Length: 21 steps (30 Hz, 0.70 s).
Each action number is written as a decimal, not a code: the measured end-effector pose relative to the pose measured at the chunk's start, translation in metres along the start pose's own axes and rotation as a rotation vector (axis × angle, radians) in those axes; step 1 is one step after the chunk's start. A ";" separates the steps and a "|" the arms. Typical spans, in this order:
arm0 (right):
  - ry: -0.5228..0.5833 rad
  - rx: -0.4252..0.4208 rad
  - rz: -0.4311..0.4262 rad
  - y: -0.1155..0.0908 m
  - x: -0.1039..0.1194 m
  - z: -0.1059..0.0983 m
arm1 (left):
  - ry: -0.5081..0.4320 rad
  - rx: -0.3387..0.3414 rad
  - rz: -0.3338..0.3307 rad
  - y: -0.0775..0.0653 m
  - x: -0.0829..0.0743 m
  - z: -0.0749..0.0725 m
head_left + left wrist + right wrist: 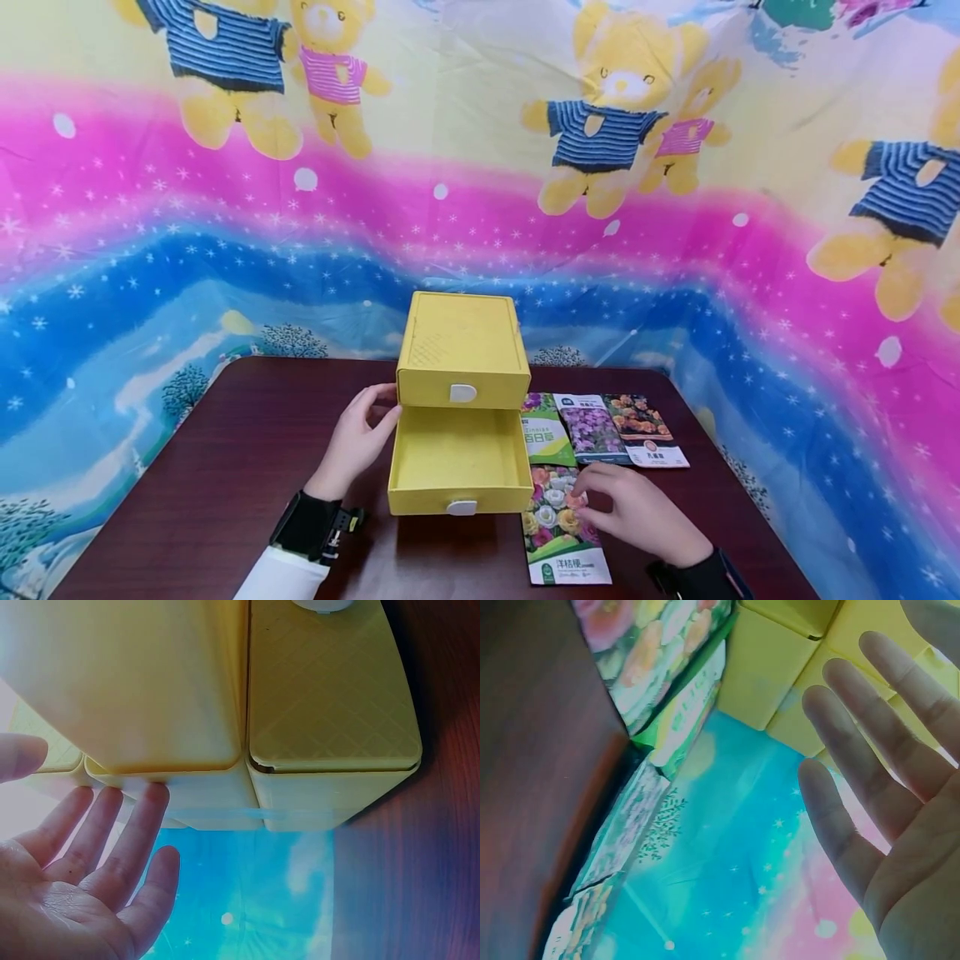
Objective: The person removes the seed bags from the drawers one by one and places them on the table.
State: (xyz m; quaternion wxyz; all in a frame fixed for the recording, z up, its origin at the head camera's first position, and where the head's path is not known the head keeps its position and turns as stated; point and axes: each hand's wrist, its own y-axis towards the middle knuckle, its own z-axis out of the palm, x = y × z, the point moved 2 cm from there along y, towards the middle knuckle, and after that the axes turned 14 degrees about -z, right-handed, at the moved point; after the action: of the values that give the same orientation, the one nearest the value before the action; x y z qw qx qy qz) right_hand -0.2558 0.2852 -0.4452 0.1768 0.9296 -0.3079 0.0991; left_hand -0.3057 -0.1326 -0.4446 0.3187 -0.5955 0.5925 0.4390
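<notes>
A yellow plastic drawer unit stands at the middle of the dark reddish-brown, wood-grained worktop. It is boxy with rounded corners, and a faint diamond lattice marks its top and, in the left wrist view, a lower front. Three tiers can be counted: the top and bottom ones are pushed in, while the middle drawer juts forward, its smooth shallow tray in sight. Two white rounded pulls show from above.

The left hand is at the unit's left side, fingers spread and lightly bent, gripping nothing. The right hand is loosely opened over the edge of the front packet, fingers apart; whether it touches, I cannot tell.

Four flat, printed, rectangular seed packets lie right of the unit: a green zinnia packet, a purple-flowered packet and an orange-flowered packet in a row, with a mixed-bloom packet nearer. Creased bear-print cloth hangs behind.
</notes>
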 end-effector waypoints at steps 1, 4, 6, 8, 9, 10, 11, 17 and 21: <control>-0.007 -0.007 -0.009 0.002 0.001 0.000 | 0.001 0.001 0.002 0.000 0.000 0.000; -0.016 -0.019 -0.028 0.006 0.002 -0.001 | 0.006 0.001 0.005 0.000 -0.001 0.000; -0.024 -0.019 -0.028 0.008 0.003 -0.001 | 0.007 0.002 0.009 -0.001 -0.001 0.000; -0.035 -0.016 -0.022 0.012 0.004 -0.002 | 0.009 0.004 0.011 -0.001 -0.001 -0.001; -0.043 -0.018 -0.022 0.013 0.005 -0.002 | 0.009 0.005 0.010 -0.001 -0.001 -0.001; -0.057 -0.019 -0.020 0.015 0.005 -0.002 | 0.010 0.007 0.010 -0.001 -0.001 -0.001; -0.069 -0.019 -0.014 0.017 0.006 -0.002 | 0.010 0.009 0.009 -0.001 -0.001 -0.002; -0.112 -0.049 -0.014 0.030 0.012 -0.006 | 0.009 0.021 -0.005 -0.001 -0.001 -0.002; -0.101 -0.076 -0.018 0.038 0.017 -0.012 | 0.000 0.026 -0.008 -0.001 -0.002 -0.001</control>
State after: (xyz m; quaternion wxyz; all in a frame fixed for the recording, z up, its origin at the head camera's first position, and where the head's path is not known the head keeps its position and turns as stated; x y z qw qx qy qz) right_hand -0.2668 0.2519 -0.4194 0.1973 0.9288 -0.3114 0.0388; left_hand -0.3042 -0.1322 -0.4428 0.3284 -0.5937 0.5957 0.4299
